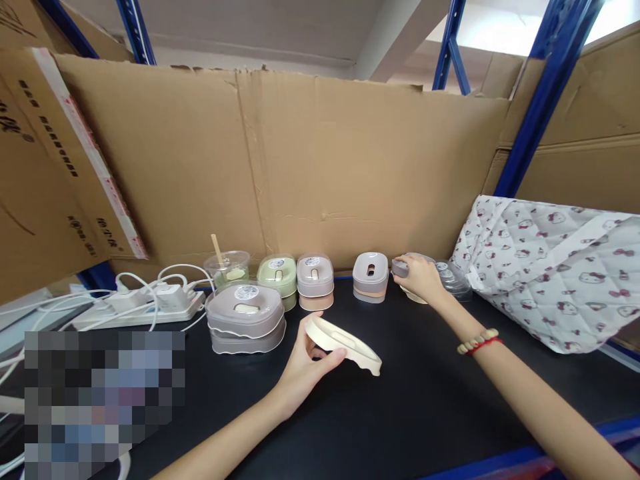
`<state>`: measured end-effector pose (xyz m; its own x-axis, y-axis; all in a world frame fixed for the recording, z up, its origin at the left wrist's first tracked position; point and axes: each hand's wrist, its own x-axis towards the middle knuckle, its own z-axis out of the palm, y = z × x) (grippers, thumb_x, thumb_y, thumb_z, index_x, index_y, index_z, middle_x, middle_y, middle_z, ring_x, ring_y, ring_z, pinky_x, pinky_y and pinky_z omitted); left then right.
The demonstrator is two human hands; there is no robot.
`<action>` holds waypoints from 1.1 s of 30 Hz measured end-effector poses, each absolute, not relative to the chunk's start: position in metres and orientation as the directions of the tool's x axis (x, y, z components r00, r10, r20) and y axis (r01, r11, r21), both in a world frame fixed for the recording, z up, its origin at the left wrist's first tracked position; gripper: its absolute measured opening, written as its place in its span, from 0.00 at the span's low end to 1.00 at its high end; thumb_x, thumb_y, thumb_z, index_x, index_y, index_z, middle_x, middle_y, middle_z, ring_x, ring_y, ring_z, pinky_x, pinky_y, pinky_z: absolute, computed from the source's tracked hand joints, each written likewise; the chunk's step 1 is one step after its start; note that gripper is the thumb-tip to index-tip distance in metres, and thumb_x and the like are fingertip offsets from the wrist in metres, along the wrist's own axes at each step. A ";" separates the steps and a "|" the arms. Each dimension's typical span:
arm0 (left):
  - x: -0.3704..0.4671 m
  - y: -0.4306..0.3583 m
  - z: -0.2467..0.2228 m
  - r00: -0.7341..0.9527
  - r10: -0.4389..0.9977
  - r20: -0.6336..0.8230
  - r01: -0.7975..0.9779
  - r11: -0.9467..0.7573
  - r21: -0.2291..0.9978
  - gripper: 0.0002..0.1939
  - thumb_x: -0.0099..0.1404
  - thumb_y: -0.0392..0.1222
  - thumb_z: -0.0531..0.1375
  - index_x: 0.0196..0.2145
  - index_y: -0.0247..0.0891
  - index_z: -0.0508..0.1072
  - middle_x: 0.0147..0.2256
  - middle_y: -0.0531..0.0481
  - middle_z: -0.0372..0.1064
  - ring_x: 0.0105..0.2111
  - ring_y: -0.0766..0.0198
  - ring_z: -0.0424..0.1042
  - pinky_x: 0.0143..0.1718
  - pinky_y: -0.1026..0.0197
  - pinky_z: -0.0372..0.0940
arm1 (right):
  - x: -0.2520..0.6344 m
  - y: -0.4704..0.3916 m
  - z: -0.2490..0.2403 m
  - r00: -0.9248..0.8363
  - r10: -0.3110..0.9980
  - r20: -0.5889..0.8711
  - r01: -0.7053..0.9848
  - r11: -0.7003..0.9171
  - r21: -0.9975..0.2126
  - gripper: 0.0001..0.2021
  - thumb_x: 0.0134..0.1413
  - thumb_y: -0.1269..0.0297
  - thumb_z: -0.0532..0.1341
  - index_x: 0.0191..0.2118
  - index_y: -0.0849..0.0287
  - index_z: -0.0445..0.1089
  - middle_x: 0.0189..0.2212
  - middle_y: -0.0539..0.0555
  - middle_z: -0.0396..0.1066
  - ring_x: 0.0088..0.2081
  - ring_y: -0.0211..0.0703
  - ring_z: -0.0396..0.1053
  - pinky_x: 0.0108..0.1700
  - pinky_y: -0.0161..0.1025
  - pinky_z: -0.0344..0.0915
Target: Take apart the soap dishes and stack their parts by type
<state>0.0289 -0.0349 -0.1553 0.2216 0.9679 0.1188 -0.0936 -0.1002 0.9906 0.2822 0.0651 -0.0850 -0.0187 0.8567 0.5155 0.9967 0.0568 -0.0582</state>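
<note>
My left hand (310,360) grips a cream oval plastic tray (350,343) with a wavy lower edge, tilted and held above the black table. My right hand (423,279) reaches to the back right, its fingers closed around a small grey plastic piece (400,268). Under that hand shows the edge of a cream part (414,296), and a clear lid (421,257) peeks out behind it; the hand hides much of both. Just left of it stands a stack of grey and pink oval trays (370,275) with a slot in the top one.
Lidded oval boxes in grey (245,317), green (278,275) and pink-grey (315,277) stand left of centre. A clear cup (230,267) holds a wooden stick. Clear lids (454,280) lie by a patterned quilted bag (555,273). A power strip (150,307) with white cables is left; cardboard (350,160) walls the back.
</note>
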 end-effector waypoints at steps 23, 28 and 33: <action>0.028 -0.034 -0.161 0.236 0.959 0.160 -0.144 -0.128 0.981 0.42 0.49 0.55 0.64 0.54 0.36 0.49 0.43 0.45 0.58 0.45 0.61 0.63 0.40 0.66 0.62 | 0.268 0.115 -0.024 -0.016 0.906 0.424 0.655 0.330 -0.680 0.18 0.55 0.58 0.51 0.45 0.64 0.68 0.39 0.58 0.71 0.33 0.43 0.69 0.31 0.39 0.67; 0.028 -0.036 -0.154 0.275 0.954 0.121 -0.108 -0.095 0.990 0.44 0.47 0.58 0.64 0.53 0.36 0.48 0.44 0.44 0.57 0.45 0.60 0.62 0.39 0.66 0.61 | 0.271 0.128 -0.047 -0.102 0.940 0.327 0.753 0.288 -0.592 0.11 0.52 0.64 0.54 0.32 0.65 0.72 0.34 0.57 0.74 0.32 0.43 0.69 0.35 0.37 0.66; 0.029 -0.037 -0.150 0.295 0.950 0.099 -0.118 -0.067 0.991 0.45 0.45 0.58 0.65 0.52 0.36 0.47 0.43 0.45 0.57 0.43 0.62 0.61 0.37 0.68 0.59 | 0.275 0.138 -0.052 -0.138 0.952 0.272 0.823 0.263 -0.503 0.11 0.52 0.67 0.55 0.36 0.64 0.73 0.38 0.58 0.74 0.34 0.44 0.70 0.36 0.35 0.66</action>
<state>0.0292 -0.0368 -0.1505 0.2954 0.9502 0.0992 -0.1175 -0.0669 0.9908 0.2751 0.1384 -0.0516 -0.1378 0.9524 0.2720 0.8233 0.2629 -0.5032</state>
